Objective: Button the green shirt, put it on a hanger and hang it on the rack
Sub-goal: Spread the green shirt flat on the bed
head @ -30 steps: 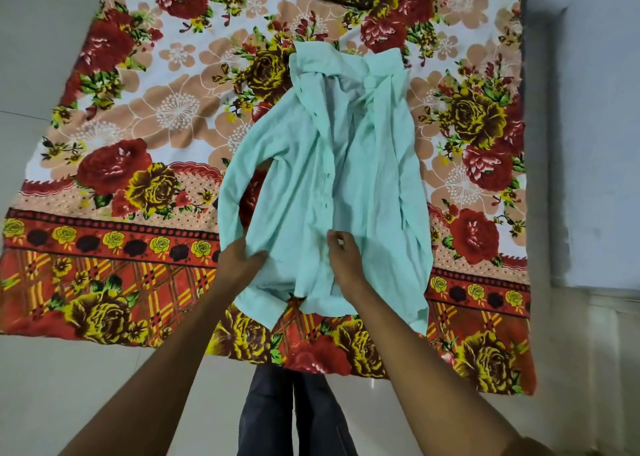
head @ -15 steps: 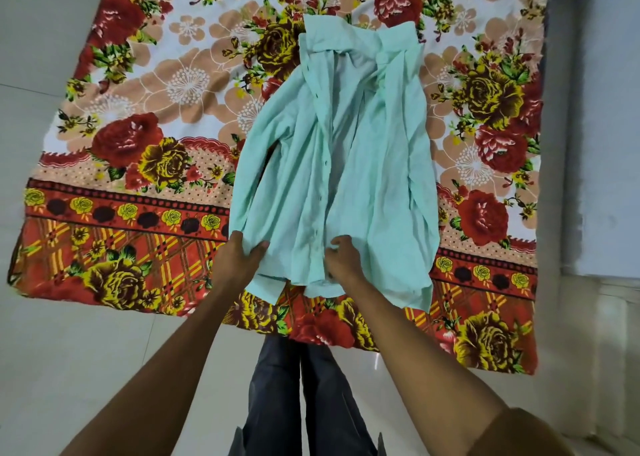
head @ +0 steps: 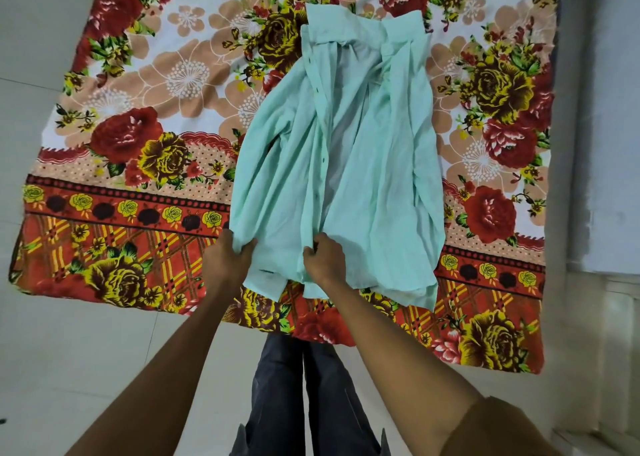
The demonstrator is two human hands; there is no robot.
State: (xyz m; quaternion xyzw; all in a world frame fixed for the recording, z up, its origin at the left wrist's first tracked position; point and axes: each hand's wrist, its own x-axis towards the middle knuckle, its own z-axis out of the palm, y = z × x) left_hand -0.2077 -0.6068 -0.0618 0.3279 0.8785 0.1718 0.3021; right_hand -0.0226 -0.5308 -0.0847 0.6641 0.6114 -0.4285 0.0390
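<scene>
The pale mint-green cotton shirt (head: 346,164) lies front-up on a red, orange and white floral bedsheet (head: 138,150) spread over the pale tiled floor (head: 62,369). Its long axis runs from the collar, toward the sheet's far edge, down to the hem, which sits just inside the near edge, right in front of the person. The front is open, and the two plackets fall apart into a narrow gap that widens toward the collar. A row of small dark buttons shows along the edge of the left-hand panel.

Both hands are at the hem, close together. The left hand (head: 230,258) is clenched on a bunch of fabric at the bottom of the left panel. The right hand (head: 323,258) is closed on the cloth at the bottom of the central opening, touching the placket edge there.

By my reading, the buttoning has not begun, and the shirt is being pulled straight. The placket line runs directly away from the right hand, which is the nearer to it, so the lowest button looks the natural start, working toward the collar. No hanger or rack is in view.
</scene>
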